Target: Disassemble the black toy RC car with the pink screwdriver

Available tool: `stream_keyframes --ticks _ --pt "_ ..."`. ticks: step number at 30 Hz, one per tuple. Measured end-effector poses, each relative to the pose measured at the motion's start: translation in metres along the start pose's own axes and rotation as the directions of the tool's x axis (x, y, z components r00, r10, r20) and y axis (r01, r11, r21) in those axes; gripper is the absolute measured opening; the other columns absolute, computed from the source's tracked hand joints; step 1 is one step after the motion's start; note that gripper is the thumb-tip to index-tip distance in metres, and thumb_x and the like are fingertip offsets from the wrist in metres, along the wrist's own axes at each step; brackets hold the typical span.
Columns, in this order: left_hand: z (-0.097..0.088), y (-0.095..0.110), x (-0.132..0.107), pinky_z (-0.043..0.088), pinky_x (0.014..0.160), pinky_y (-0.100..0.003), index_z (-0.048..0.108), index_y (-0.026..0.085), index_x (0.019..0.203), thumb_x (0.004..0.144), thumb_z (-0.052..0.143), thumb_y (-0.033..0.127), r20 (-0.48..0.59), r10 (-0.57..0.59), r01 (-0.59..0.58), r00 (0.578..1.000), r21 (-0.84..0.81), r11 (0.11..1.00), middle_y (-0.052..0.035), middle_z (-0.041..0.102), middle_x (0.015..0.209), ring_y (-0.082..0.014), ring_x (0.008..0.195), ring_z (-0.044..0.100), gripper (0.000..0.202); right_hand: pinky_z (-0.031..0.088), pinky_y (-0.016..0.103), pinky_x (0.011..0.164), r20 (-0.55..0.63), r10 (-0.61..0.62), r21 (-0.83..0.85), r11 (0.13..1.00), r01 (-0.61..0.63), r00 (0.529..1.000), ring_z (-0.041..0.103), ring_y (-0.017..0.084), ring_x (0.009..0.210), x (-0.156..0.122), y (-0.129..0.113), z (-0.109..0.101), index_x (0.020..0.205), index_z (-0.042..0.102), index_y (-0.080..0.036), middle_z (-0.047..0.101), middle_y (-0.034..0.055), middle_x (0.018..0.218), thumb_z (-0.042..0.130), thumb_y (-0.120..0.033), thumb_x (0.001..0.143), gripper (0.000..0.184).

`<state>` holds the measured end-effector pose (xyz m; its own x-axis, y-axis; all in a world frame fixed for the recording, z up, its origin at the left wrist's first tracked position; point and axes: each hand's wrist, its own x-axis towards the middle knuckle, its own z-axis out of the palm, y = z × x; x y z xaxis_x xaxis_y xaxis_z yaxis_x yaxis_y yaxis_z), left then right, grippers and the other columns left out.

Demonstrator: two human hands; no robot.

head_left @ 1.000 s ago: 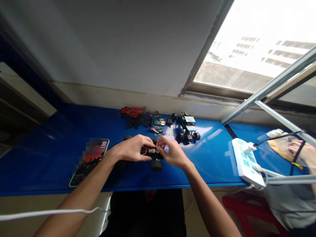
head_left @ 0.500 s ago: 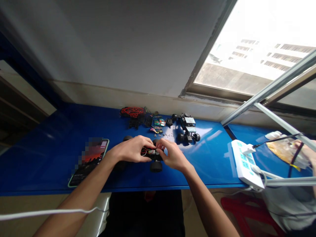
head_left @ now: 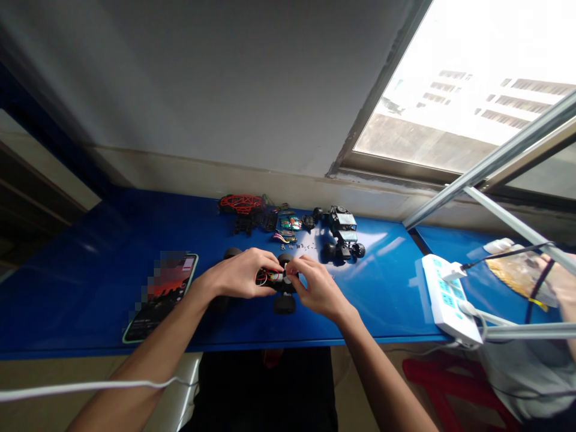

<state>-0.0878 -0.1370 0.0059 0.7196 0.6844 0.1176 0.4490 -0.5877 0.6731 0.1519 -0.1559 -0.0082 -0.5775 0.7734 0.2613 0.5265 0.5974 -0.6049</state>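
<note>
A black toy car chassis [head_left: 284, 304] with fat wheels and exposed red and white wires lies on the blue table [head_left: 382, 312]. My left hand [head_left: 245, 275] is wrapped over its left part, thumb and fingers closed around the body. At the right end, my right hand [head_left: 315, 285] pinches at a small pale part near the axle between the wheels; my fingers hide most of that part. Behind the hands lie several tiny screws [head_left: 299, 246] and a green toy car shell [head_left: 291, 223].
A red cage-like car frame [head_left: 243, 204] and a silver-black toy truck [head_left: 343, 231] stand near the wall. A phone [head_left: 166, 294] lies at left. At right are a white power strip [head_left: 450, 300], a metal frame [head_left: 490, 150] and another person's hand [head_left: 564, 282].
My right hand has shifted slightly right and down, showing more of the far right wheel. My left hand keeps its hold on the chassis.
</note>
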Motion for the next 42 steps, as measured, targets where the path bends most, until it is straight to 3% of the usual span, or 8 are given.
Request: stream_keyframes --ticks 7,12,16,22,27,32,36,42 --pt "0.004 0.001 -0.004 0.055 0.087 -0.027 0.078 0.021 0.113 0.081 0.081 0.025 -0.01 -0.011 0.011 1.0 0.01 1.0 -0.0072 0.076 0.111 -0.0227 0.099 0.074 0.033 0.048 0.03 0.075 -0.003 -0.006 -0.024 1.0 0.006 1.0 0.061 0.02 0.085 -0.004 -0.001 0.002 0.093 0.063 -0.024 0.066 0.0038 0.088 0.055 -0.011 0.099 0.016" --pt "0.013 0.0 -0.006 0.055 0.094 -0.029 0.076 0.022 0.122 0.081 0.08 0.026 -0.014 -0.062 0.062 0.998 0.041 0.997 -0.0079 0.074 0.124 -0.0246 0.108 0.073 0.042 0.052 0.031 0.08 -0.04 0.032 -0.013 0.999 -0.032 0.999 0.065 0.02 0.089 -0.011 0.006 0.004 0.1 0.066 -0.024 0.069 0.0054 0.096 0.061 -0.011 0.097 0.014" --pt "0.02 0.0 -0.008 0.056 0.092 -0.028 0.073 0.022 0.128 0.084 0.076 0.025 -0.016 -0.087 0.087 0.996 0.055 0.995 -0.0074 0.072 0.128 -0.023 0.106 0.073 0.044 0.054 0.033 0.081 -0.064 0.044 0.005 0.999 -0.044 0.997 0.066 0.021 0.093 -0.019 0.008 0.004 0.107 0.068 -0.024 0.071 0.006 0.101 0.068 -0.012 0.093 0.019" --pt "0.028 0.0 -0.012 0.056 0.099 -0.031 0.07 0.025 0.13 0.083 0.076 0.022 -0.075 -0.094 0.102 0.993 0.104 0.989 -0.0065 0.071 0.132 -0.0246 0.112 0.072 0.048 0.056 0.037 0.083 -0.154 0.067 0.082 0.995 -0.055 0.986 0.066 0.024 0.097 -0.032 0.007 -0.001 0.113 0.067 -0.027 0.073 0.0063 0.101 0.064 -0.012 0.093 0.025" --pt "0.034 -0.003 -0.016 0.056 0.102 -0.036 0.066 0.028 0.136 0.084 0.075 0.021 -0.102 -0.102 0.116 0.99 0.141 0.983 -0.0062 0.069 0.136 -0.0268 0.119 0.07 0.053 0.055 0.038 0.08 -0.29 0.145 0.136 0.985 -0.109 0.946 0.065 0.024 0.091 -0.041 0.011 0.003 0.111 0.066 -0.027 0.075 0.0059 0.101 0.059 -0.016 0.097 0.019" --pt "0.036 -0.007 -0.019 0.057 0.103 -0.037 0.066 0.028 0.133 0.084 0.076 0.021 -0.151 -0.079 0.1 0.985 0.135 0.986 -0.0062 0.071 0.134 -0.027 0.121 0.069 0.05 0.052 0.035 0.071 -0.376 0.286 0.175 0.956 -0.236 0.881 0.064 0.021 0.078 -0.041 0.019 0.013 0.106 0.068 -0.025 0.073 0.005 0.089 0.057 -0.024 0.1 0.012" --pt "0.037 -0.01 -0.021 0.055 0.106 -0.039 0.065 0.027 0.133 0.085 0.076 0.023 -0.171 -0.072 0.094 0.983 0.126 0.988 -0.0064 0.072 0.133 -0.0268 0.121 0.069 0.049 0.053 0.032 0.071 -0.387 0.34 0.217 0.937 -0.274 0.857 0.064 0.018 0.073 -0.027 0.025 0.011 0.108 0.067 -0.024 0.074 0.0032 0.086 0.058 -0.026 0.099 0.012" --pt "0.039 -0.011 -0.023 0.055 0.106 -0.039 0.066 0.026 0.131 0.086 0.076 0.025 -0.206 -0.063 0.089 0.977 0.12 0.989 -0.007 0.073 0.131 -0.0267 0.121 0.069 0.046 0.052 0.027 0.069 -0.21 0.184 0.12 0.98 -0.161 0.96 0.066 0.015 0.072 0.04 0.035 -0.009 0.107 0.069 -0.022 0.076 0.0015 0.086 0.06 -0.021 0.096 0.014"
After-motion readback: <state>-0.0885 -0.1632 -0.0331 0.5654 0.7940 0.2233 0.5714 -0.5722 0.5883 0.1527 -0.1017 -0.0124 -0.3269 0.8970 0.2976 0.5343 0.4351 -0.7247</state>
